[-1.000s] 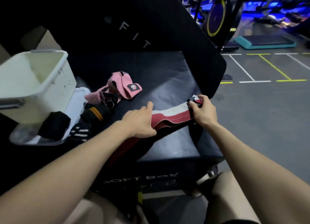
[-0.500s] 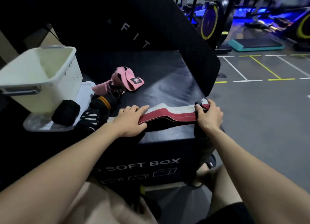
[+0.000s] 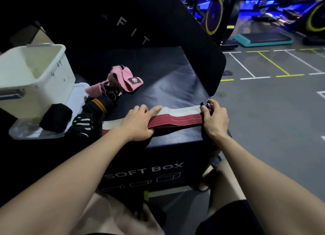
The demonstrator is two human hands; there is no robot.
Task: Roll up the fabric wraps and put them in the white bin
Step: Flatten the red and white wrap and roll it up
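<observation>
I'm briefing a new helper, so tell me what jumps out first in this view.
The red and white wrap lies stretched flat along the front edge of the black soft box; the left hand presses on it while the right hand pinches its right end. Behind it lies a pink wrap in a loose heap, beside dark wraps. The white bin stands at the far left.

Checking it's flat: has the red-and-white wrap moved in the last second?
Yes: the wrap swung its left part off the soft box front edge, onto the top.

white bin (image 3: 52,80) cut off (left edge), blurred
</observation>
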